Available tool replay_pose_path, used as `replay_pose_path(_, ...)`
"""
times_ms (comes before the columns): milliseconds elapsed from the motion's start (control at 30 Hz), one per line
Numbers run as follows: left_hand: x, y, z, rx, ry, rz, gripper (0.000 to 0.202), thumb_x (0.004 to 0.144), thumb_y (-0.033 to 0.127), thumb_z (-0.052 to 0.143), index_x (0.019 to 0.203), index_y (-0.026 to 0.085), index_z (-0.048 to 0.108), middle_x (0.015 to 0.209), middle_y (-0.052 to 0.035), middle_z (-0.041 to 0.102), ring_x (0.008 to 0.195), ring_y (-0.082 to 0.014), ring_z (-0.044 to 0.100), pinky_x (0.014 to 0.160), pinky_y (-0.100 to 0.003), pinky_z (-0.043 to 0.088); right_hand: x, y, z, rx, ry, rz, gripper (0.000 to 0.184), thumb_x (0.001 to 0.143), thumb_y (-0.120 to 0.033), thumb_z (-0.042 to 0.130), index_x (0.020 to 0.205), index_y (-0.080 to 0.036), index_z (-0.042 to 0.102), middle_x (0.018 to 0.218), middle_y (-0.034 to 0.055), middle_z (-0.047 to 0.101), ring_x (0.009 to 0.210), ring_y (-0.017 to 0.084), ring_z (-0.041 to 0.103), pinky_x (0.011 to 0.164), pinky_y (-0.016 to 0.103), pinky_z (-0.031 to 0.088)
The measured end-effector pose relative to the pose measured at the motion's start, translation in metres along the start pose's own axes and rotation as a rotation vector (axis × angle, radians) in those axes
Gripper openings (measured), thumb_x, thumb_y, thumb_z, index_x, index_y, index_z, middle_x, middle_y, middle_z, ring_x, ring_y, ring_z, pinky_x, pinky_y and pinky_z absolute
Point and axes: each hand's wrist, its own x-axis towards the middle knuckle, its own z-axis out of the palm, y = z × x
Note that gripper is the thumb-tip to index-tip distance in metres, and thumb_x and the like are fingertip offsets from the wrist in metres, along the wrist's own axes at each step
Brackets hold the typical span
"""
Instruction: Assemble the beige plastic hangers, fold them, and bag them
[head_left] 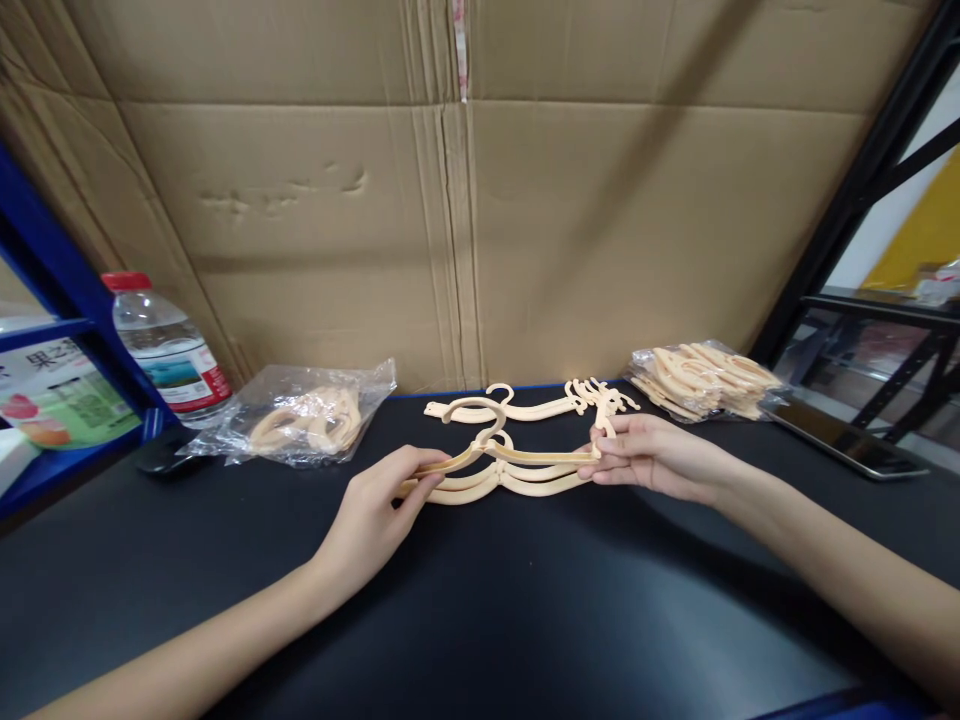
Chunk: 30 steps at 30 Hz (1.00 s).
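A cream plastic clothes hanger [544, 458] is held up between my two hands, its hook pointing upward. My left hand [371, 510] pinches the hanger's left end between thumb and fingers. At the other end, my right hand [649, 458] grips the hanger near a pale upright piece [604, 415] by the fingertips; whether the two are joined I cannot tell. Just beneath lies another cream hanger [465, 496], partly covered by the held one. Farther back, a hanger [540, 411] rests on the black table [525, 620], with several small pale hook-like pieces [581, 390] at its right.
Clear bags of cream hanger parts lie at left [304, 425] and right [701, 378]. A red-capped water bottle [176, 350] stands by a blue shelf frame [45, 250], near a dark rounded object [161, 455]. A phone-like slab [847, 440] lies right; cardboard [300, 200] walls the back.
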Motion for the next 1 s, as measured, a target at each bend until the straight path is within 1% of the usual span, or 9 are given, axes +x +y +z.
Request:
replay_pose_path(200, 0.0, 0.002, -0.001, 0.002, 0.002, 0.016, 0.015, 0.09, 0.026, 0.05, 0.098, 0.022, 0.062, 0.092, -0.0016, 0.069, 0.081, -0.0163, 0.065, 0.073, -0.027, 0.053, 0.002, 0.007, 0.008, -0.036, 0.097, -0.142, 0.025, 0.065, -0.026, 0.079, 0.072, -0.016, 0.057, 0.077, 0.0056, 0.071, 0.078, 0.02, 0.072, 0.08, 0.03, 0.057)
replay_pose_path(333, 0.0, 0.003, -0.001, 0.005, 0.019, 0.007, 0.015, 0.09, 0.027, 0.049, 0.097, 0.021, 0.062, 0.09, -0.002, 0.069, 0.079, -0.0165, 0.065, 0.071, -0.027, 0.053, 0.003, 0.012, 0.015, -0.06, 0.191, -0.231, 0.032, 0.06, -0.03, 0.082, 0.072, -0.017, 0.055, 0.072, 0.004, 0.07, 0.072, 0.021, 0.072, 0.081, 0.035, 0.058)
replay_pose_path(467, 0.0, 0.001, 0.001, -0.011, 0.017, -0.011, 0.017, 0.091, 0.029, 0.05, 0.1, 0.022, 0.062, 0.09, -0.0019, 0.069, 0.076, -0.016, 0.065, 0.069, -0.026, 0.054, 0.004, 0.014, 0.019, -0.084, 0.271, -0.284, 0.037, 0.058, -0.03, 0.083, 0.074, -0.018, 0.053, 0.065, 0.0016, 0.066, 0.065, 0.022, 0.071, 0.076, 0.037, 0.059)
replay_pose_path(633, -0.001, 0.001, 0.001, -0.04, 0.022, -0.056, 0.019, 0.09, 0.031, 0.05, 0.103, 0.023, 0.062, 0.094, -0.0023, 0.07, 0.079, -0.0169, 0.067, 0.07, -0.027, 0.054, 0.005, 0.016, 0.023, -0.055, 0.249, -0.385, 0.037, 0.061, -0.036, 0.081, 0.077, -0.018, 0.053, 0.069, 0.0005, 0.065, 0.068, 0.021, 0.071, 0.07, 0.033, 0.057)
replay_pose_path(733, -0.001, 0.002, 0.001, -0.064, 0.023, -0.112, 0.02, 0.09, 0.032, 0.05, 0.105, 0.023, 0.059, 0.092, -0.0022, 0.07, 0.078, -0.0174, 0.068, 0.067, -0.026, 0.055, 0.004, 0.016, 0.025, -0.087, 0.234, -0.416, 0.036, 0.066, -0.037, 0.077, 0.09, -0.02, 0.057, 0.086, 0.0039, 0.067, 0.073, 0.02, 0.069, 0.068, 0.033, 0.056)
replay_pose_path(833, -0.001, 0.003, 0.0, -0.093, 0.023, -0.151, 0.018, 0.09, 0.033, 0.049, 0.102, 0.023, 0.057, 0.091, -0.0016, 0.068, 0.079, -0.0174, 0.068, 0.066, -0.026, 0.055, 0.003, 0.012, 0.021, -0.129, 0.212, -0.444, 0.029, 0.07, -0.036, 0.074, 0.092, -0.021, 0.063, 0.104, 0.0057, 0.065, 0.081, 0.017, 0.064, 0.063, 0.028, 0.052)
replay_pose_path(867, -0.001, 0.003, 0.0, -0.103, 0.027, -0.157, 0.017, 0.09, 0.033, 0.048, 0.101, 0.022, 0.056, 0.092, -0.0017, 0.068, 0.081, -0.0176, 0.067, 0.068, -0.026, 0.055, 0.003, 0.009, 0.016, -0.122, 0.211, -0.457, 0.025, 0.071, -0.037, 0.072, 0.089, -0.021, 0.066, 0.102, 0.005, 0.064, 0.08, 0.016, 0.061, 0.061, 0.027, 0.051)
replay_pose_path(933, 0.0, 0.003, 0.0, -0.101, 0.038, -0.162, 0.016, 0.091, 0.032, 0.048, 0.101, 0.022, 0.056, 0.095, -0.0023, 0.066, 0.085, -0.0178, 0.066, 0.072, -0.027, 0.055, 0.004, 0.003, 0.004, -0.082, 0.224, -0.474, 0.021, 0.071, -0.038, 0.071, 0.085, -0.022, 0.069, 0.088, 0.0033, 0.064, 0.073, 0.014, 0.057, 0.056, 0.025, 0.048)
replay_pose_path(1000, 0.0, 0.004, -0.001, -0.061, 0.046, -0.145, 0.014, 0.09, 0.029, 0.049, 0.1, 0.022, 0.055, 0.094, -0.0026, 0.064, 0.082, -0.017, 0.064, 0.071, -0.027, 0.054, 0.006, -0.004, -0.011, -0.068, 0.256, -0.494, 0.02, 0.069, -0.037, 0.073, 0.083, -0.024, 0.071, 0.075, 0.0016, 0.061, 0.065, 0.013, 0.054, 0.053, 0.025, 0.046)
